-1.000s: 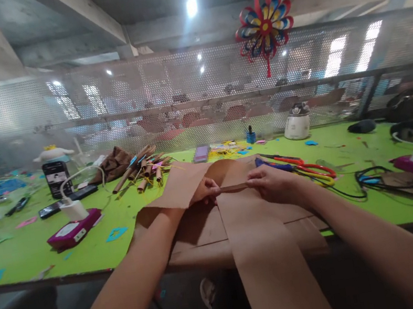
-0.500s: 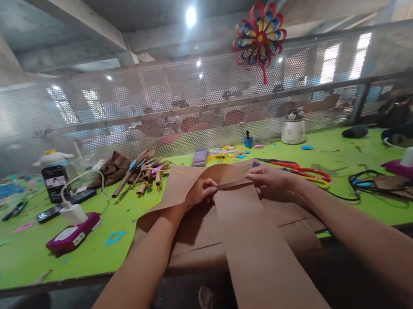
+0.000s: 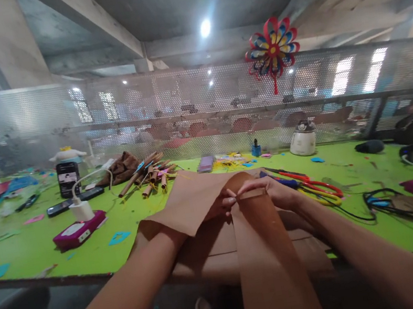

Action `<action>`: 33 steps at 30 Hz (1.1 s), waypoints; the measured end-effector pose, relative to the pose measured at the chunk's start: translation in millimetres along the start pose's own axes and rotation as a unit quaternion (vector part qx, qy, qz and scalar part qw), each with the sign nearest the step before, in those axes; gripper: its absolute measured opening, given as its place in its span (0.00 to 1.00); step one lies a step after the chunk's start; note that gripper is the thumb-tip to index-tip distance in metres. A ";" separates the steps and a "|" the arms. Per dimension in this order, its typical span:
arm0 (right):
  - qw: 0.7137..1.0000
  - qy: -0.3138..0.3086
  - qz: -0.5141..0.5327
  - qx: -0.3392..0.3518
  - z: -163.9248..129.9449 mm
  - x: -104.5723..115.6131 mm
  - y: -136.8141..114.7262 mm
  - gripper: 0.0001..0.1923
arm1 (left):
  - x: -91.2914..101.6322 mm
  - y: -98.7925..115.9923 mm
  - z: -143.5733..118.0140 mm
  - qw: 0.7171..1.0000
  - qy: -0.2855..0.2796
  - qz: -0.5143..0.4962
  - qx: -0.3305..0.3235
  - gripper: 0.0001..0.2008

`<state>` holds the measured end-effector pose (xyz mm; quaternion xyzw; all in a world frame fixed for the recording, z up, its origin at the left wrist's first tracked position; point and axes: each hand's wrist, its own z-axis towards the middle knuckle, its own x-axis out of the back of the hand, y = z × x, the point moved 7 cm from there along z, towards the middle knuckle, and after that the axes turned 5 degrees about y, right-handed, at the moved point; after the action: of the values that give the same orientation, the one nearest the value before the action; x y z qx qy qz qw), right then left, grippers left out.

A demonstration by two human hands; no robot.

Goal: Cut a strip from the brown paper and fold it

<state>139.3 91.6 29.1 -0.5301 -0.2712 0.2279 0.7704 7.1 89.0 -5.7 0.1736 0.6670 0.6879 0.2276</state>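
A long strip of brown kraft paper [image 3: 267,250] runs from the green table toward me and hangs over the near edge. My left hand [image 3: 221,206] pinches the left end of its folded far edge. My right hand [image 3: 264,189] pinches the same fold from the right, fingers curled over the top. A wider brown paper sheet [image 3: 189,203] lies under and to the left of both hands, partly covering my left wrist. More flat brown paper [image 3: 214,243] rests beneath the strip.
On the green table [image 3: 39,248]: a pink box with a white charger [image 3: 77,228], a phone on a stand [image 3: 67,179], rolled paper tubes [image 3: 150,177], red and yellow scissors [image 3: 311,184], black cables [image 3: 378,199], a white pot [image 3: 303,140]. Mesh fence behind with a pinwheel [image 3: 271,49].
The strip's fold has narrowed and my two hands have come closer together on it. The view has tilted down and shifted slightly.
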 end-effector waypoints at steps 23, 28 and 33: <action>0.988 0.132 -0.066 0.038 16.5 57.5 -26.8 0.20 | 9.6 -1.0 3.6 0.996 0.038 -0.074 0.035 0.19; 0.979 0.151 -0.134 -0.015 38.8 71.8 -58.4 0.20 | 41.0 9.7 6.5 0.978 0.184 -0.098 0.000 0.11; 0.978 0.023 -0.181 -0.098 60.2 36.7 -43.6 0.12 | 55.9 14.9 3.6 0.971 0.216 -0.098 -0.004 0.20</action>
<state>129.8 142.2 94.0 -0.5503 -0.3660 0.0445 0.7492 -38.9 122.3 5.7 -0.0466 0.7113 0.6862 0.1451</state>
